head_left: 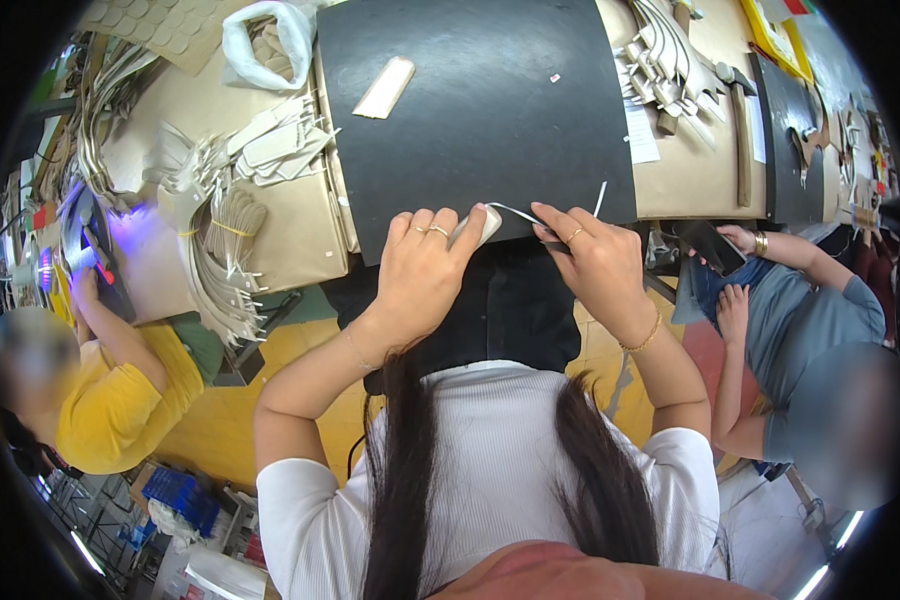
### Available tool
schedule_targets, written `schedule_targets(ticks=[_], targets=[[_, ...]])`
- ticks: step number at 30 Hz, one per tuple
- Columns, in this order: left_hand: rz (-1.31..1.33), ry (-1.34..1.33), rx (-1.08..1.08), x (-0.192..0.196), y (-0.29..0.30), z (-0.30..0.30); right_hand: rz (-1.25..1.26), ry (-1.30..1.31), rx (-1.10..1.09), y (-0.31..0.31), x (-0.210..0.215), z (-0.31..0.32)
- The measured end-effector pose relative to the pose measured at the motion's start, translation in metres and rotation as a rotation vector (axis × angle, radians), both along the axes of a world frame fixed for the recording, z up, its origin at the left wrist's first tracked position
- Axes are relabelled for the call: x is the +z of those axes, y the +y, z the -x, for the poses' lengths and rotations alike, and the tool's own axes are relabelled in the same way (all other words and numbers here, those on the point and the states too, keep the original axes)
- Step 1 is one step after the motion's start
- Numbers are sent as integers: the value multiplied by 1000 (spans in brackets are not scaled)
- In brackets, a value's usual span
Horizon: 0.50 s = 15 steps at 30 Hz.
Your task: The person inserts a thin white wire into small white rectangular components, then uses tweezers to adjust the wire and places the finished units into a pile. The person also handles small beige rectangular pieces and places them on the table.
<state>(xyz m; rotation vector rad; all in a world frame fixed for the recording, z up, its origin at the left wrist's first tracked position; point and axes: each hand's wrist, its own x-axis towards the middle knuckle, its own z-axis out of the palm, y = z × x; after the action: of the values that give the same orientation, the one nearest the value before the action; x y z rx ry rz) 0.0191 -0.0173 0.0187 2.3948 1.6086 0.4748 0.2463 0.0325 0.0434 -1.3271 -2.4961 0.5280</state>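
Left hand closed on a small cream piece, gripped between thumb and fingers; thin white strip pinched at the fingertips of the right hand, spanned from the cream piece across the gap, its free end raised beyond the right fingers; hands set apart from each other; a dark shape under the right fingertips cannot be made out.

Piece and strip are held between the hands, over the near edge of a black mat; a broad open stretch of mat is seen beyond the fingers, broken by a pale flat piece toward the far left and a tiny scrap at far right.

Beyond the mat's left edge, on the worktop: a white plastic bag, mouth open, tan pieces inside; pale pieces heaped nearer; a tied tan bundle beside long pale straps, their ends hung over the near edge.

Beyond the right edge: fanned pale strips, a paper sheet, a hammer laid lengthwise; farther out, a second black mat.

A phone is held by a co-worker at right; a yellow-sleeved co-worker is seen at left.
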Motion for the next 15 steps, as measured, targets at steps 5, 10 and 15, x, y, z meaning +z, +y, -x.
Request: schedule_targets(ticks=[5, 10, 15], targets=[[-30, -23, -5, -2, 1, 1, 56, 96, -49, -11, -4, -1], [-13, -5, -16, -1, 2, 2, 47, 103, -130, -13, 1, 5], [-42, 4, -14, -3, 1, 2, 46, 127, -131, 9, -2, 24]])
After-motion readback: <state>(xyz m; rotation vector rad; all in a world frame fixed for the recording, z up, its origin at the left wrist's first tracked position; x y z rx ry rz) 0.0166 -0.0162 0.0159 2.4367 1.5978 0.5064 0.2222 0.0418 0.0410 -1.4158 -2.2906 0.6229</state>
